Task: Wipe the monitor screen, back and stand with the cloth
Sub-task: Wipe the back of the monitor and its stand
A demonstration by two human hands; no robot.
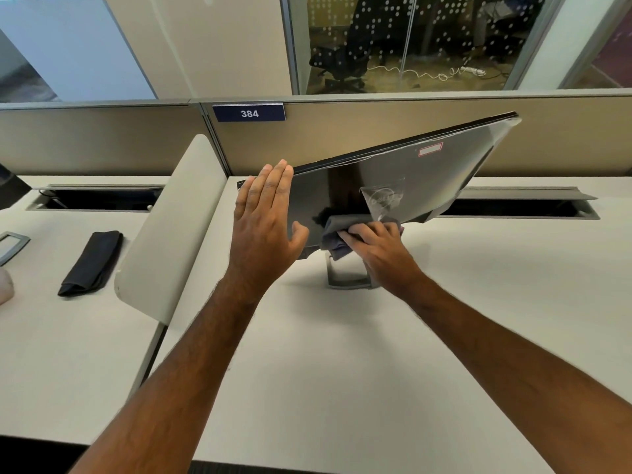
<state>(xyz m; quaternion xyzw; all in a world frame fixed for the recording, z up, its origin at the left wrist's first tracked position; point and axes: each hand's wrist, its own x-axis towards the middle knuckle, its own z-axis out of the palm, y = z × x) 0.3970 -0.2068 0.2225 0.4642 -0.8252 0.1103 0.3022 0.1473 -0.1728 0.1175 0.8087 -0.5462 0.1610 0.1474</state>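
— Looking at the monitor (427, 179) first: where does it stand?

— Near the far edge of the white desk (342, 371), on a grey stand (345, 275). I see its glossy dark back turned toward me, the panel swung so its left end is nearest me. A red-bordered sticker (430, 150) sits near the top edge, and clear plastic film clings over the back.

— And the cloth?

— The grey cloth (333, 234) is bunched against the lower part of the back, just above the stand. My right hand (372, 248) has its fingers curled over it, pressing it to the panel.

— Your other hand?

— My left hand (266, 213) lies flat against the monitor's left end, fingers straight and close together, thumb spread apart, gripping nothing.

— Anything else on the desk?

— A rounded white divider (171, 227) runs along the desk's left edge. Beyond it, on the neighbouring desk, a folded dark cloth (92, 263) lies well apart from everything. Behind the monitor is a beige partition with a blue plate (249, 113) reading 384, and an open cable slot (519, 206) runs along the far edge.
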